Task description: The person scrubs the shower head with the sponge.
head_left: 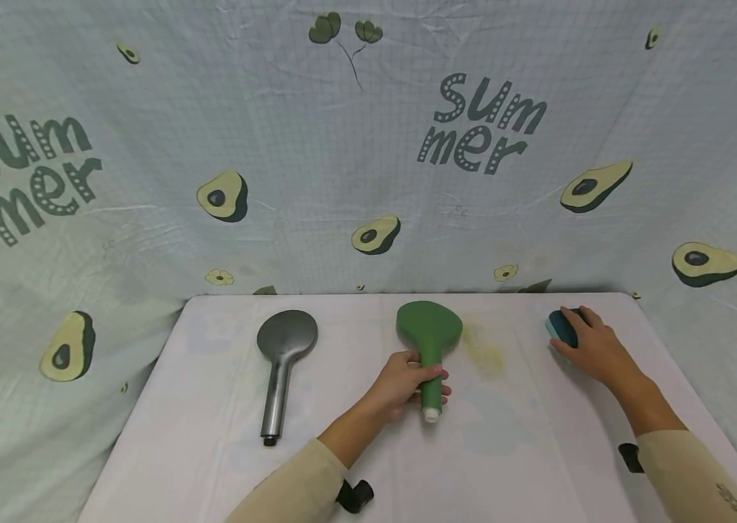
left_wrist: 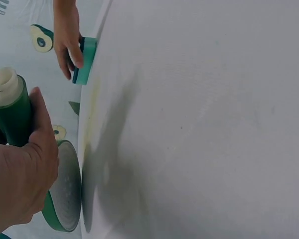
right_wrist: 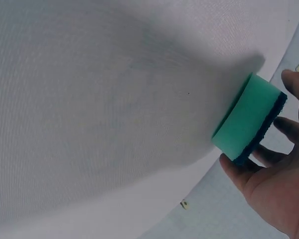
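Observation:
My left hand grips the handle of a green shower head, thumb across the top and fingertips showing on the far side. The handle ends in a white threaded tip pointing toward me. In the left wrist view, its pale round spray face looks down at the table. At the far right, my right hand holds a sponge, teal foam below and a dark scouring layer on top. Its thumb is at one end of the sponge, and the other fingers spread over the dark side.
A grey metallic shower head lies at the left of the white-covered table. A yellowish stain marks the cloth between the green shower head and the sponge. Behind hangs a pale curtain printed with avocados.

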`<state>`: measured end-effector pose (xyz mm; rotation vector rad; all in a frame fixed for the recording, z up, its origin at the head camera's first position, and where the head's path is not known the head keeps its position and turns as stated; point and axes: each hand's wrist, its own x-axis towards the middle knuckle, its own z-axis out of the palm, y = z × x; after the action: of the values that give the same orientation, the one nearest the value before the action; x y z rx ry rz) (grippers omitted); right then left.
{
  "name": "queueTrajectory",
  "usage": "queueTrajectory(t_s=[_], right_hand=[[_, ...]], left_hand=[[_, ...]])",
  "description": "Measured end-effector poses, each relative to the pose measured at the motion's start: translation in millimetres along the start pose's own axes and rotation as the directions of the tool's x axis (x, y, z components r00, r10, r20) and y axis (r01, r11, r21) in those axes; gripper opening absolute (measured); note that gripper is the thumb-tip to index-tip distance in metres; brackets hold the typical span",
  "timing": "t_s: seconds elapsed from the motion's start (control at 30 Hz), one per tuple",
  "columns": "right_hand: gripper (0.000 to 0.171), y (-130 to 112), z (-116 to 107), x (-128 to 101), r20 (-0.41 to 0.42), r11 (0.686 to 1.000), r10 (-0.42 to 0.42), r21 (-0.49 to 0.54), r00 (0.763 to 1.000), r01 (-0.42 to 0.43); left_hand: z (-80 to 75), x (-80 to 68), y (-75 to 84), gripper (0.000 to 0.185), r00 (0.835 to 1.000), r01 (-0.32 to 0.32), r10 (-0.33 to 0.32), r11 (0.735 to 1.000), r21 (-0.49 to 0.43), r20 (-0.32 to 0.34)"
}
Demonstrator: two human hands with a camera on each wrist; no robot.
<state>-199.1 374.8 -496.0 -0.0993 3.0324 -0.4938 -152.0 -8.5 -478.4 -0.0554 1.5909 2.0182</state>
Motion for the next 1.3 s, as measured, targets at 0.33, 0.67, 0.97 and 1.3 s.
queueTrajectory(t_s=[0.33, 0.67, 0.97, 1.3], right_hand=[[0.074, -3, 0, 1, 0.022, 0.999, 0.033, -0.007, 0.999, -0.033], [0.074, -8, -3, -1, 0.037, 0.998, 0.064, -0.012, 0.997, -0.064], [0.073, -6, -2, 0, 0.004, 0.999, 0.047, -0.009, 0.999, -0.047], [0.07, -11, -9, -2, -0.067, 1.0, -0.02, 0.019, 0.998, 0.021]], left_hand=[[0.2, -2.4, -0.2, 0.041, 1.0, -0.02, 0.02, 0.999, -0.038, 0.017], [-4.2, -8.2, 7.8, 0.049, 0.998, -0.068, 0.067, 0.995, -0.067, -0.013], [-13.5, -15.6, 16.0, 0.053, 0.996, -0.084, 0.08, 0.992, -0.097, -0.043], [-25.7, -23.0, 24.7, 0.055, 0.992, -0.118, 0.115, 0.99, -0.072, -0.043]])
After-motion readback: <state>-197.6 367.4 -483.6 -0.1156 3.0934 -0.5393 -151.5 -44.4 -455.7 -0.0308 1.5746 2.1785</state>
